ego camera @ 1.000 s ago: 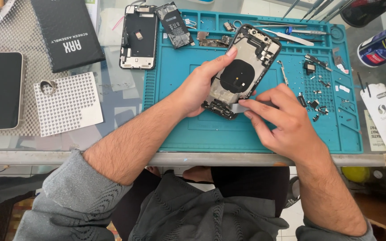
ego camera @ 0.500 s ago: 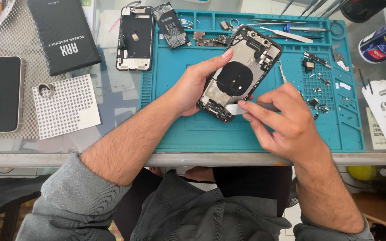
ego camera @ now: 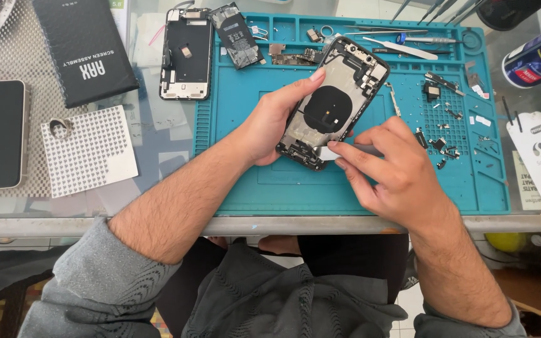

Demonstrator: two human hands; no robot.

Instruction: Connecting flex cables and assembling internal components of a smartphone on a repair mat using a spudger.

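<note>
My left hand [ego camera: 270,122] grips the phone shell [ego camera: 333,103]; right fingers [ego camera: 352,150] pinch a white strip [ego camera: 328,153]. I should pull slowly, low angle.

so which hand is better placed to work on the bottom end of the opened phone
The right hand: its fingertips already pinch a pale tab at the bottom end of the opened phone. The left hand grips the phone's side, steadying it above the blue mat.

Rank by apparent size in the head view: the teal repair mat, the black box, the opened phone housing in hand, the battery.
1. Teal repair mat
2. Black box
3. Opened phone housing, held nearer the camera, so this is unsure
4. Battery
</note>
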